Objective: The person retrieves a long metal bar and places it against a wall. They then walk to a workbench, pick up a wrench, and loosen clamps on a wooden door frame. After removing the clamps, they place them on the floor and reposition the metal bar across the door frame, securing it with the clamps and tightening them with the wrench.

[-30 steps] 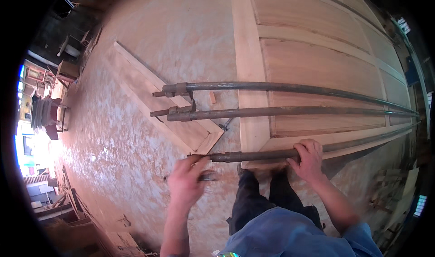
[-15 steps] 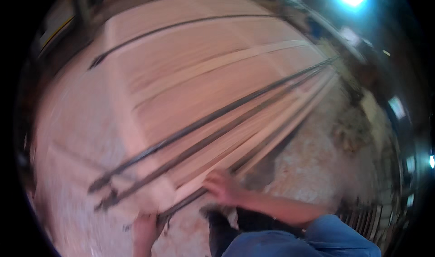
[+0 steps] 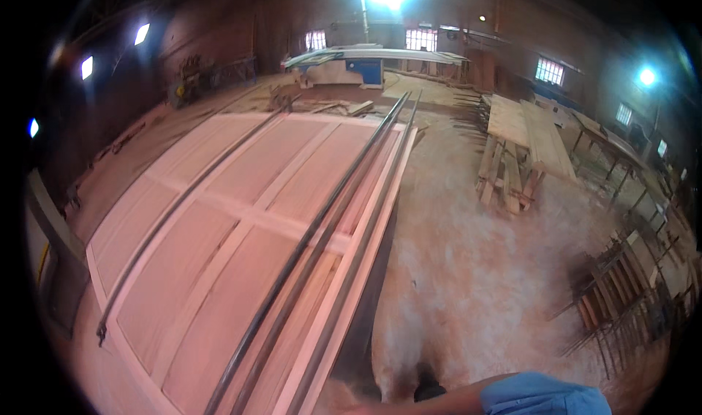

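A large framed wooden panel (image 3: 212,243) stretches away in front of me, with long dark metal bars lying lengthwise over it. One bar (image 3: 194,188) runs along the left part of the panel, and a pair of bars (image 3: 307,239) runs along the right part. Another bar (image 3: 349,280) lies along the pale right edge. My right hand (image 3: 360,409) is at the lower edge, nearest the near end of that right-edge bar. The picture's edge cuts off its fingers, so its grip is hidden. My left hand is out of sight.
Boards on trestles (image 3: 523,133) stand at the right, above a dusty floor (image 3: 453,269). Slatted racks of wood (image 3: 621,283) are nearer on that side. A blue machine (image 3: 371,73) with long stock on top stands at the far end.
The view has swung up and along the panel's length, bringing the workshop into sight. My left hand has left the picture, and my right hand has dropped to the lower edge.
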Demonstrator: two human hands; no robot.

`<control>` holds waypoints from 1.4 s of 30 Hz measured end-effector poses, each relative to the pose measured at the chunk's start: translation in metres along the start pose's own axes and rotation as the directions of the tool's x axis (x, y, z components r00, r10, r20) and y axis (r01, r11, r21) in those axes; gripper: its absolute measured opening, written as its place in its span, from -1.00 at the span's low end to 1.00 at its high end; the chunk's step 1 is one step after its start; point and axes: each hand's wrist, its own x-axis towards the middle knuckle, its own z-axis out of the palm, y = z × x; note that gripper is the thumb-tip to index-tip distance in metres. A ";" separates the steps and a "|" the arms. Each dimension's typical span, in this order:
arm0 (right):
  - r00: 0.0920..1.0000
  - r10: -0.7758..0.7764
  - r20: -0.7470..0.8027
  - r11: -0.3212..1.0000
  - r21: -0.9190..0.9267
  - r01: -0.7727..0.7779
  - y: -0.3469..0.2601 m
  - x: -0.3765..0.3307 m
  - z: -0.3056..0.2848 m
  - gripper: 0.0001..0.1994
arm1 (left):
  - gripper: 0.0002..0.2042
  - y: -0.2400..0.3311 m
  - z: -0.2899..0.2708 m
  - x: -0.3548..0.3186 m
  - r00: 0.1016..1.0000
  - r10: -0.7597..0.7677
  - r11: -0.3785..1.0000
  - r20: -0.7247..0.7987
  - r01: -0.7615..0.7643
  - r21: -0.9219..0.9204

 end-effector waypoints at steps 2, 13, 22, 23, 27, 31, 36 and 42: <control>0.999 -0.017 -0.051 0.999 -0.041 0.015 -0.005 -0.034 -0.079 -0.74 | -0.63 0.112 0.000 0.038 0.995 0.057 0.997 0.078 -0.053 -0.051; 0.860 0.482 0.168 0.804 -0.474 -0.358 0.092 -0.113 -0.375 -0.59 | -0.34 0.550 0.068 0.208 0.616 0.745 0.660 0.257 -0.621 -0.423; 0.775 0.503 -0.382 0.689 -0.365 -0.627 0.145 -0.157 -0.598 -0.67 | -0.31 0.740 0.043 0.392 0.344 0.939 0.305 0.010 -0.817 -0.490; 0.713 0.545 -0.440 0.646 -0.321 -0.692 0.148 -0.155 -0.629 -0.68 | -0.38 0.752 0.049 0.427 0.402 0.914 0.329 -0.049 -0.809 -0.488; 0.265 0.774 -0.574 0.571 0.453 -0.685 0.139 -0.156 -0.731 -0.68 | -0.46 0.808 0.080 0.543 0.588 0.788 0.442 -0.181 -0.746 -0.499; 0.183 0.571 -0.801 0.814 0.523 -0.252 0.186 -0.170 -0.818 -0.75 | -0.51 0.889 0.097 0.630 0.662 0.747 0.614 -0.063 -0.723 -0.318; 0.107 0.674 -0.731 0.730 0.681 0.049 0.199 -0.102 -0.973 -0.82 | -0.66 0.962 0.159 0.706 0.730 0.671 0.687 -0.129 -0.678 -0.260; 0.243 0.729 -0.640 0.532 0.753 0.386 0.255 -0.068 -1.164 -0.82 | -0.74 1.072 0.192 0.752 0.860 0.494 0.797 -0.130 -0.508 -0.328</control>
